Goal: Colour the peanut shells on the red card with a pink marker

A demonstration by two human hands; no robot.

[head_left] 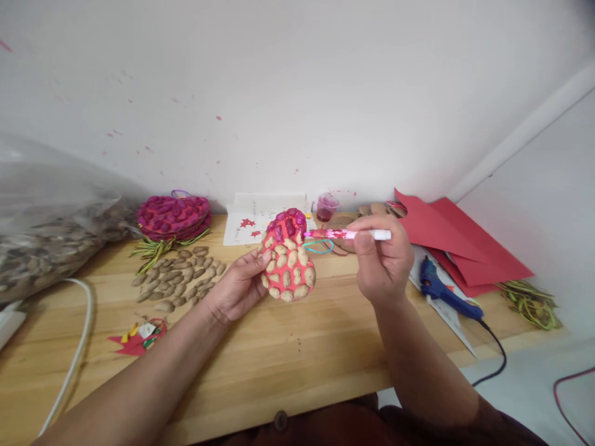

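Note:
My left hand (242, 282) grips the left edge of a gourd-shaped red piece covered in peanuts (286, 266), held up over the table. Its upper peanuts are coloured magenta, while the lower ones are plain tan. A blue-green cord loop (320, 246) sticks out from its right side. In my right hand (383, 260) is a white and pink paintbrush or marker pen (341, 234), pinched between thumb and fingers. The pink tip points left and meets the piece's right edge near the border of the magenta part.
Loose peanuts (179, 275) lie left of my hand, before a magenta stack (173, 217) of similar pieces. A small cup (326, 206) of dark red liquid stands by the wall. At right are red sheets (465, 235) and a blue glue gun (446, 294); far left, a bulging plastic bag (51, 235).

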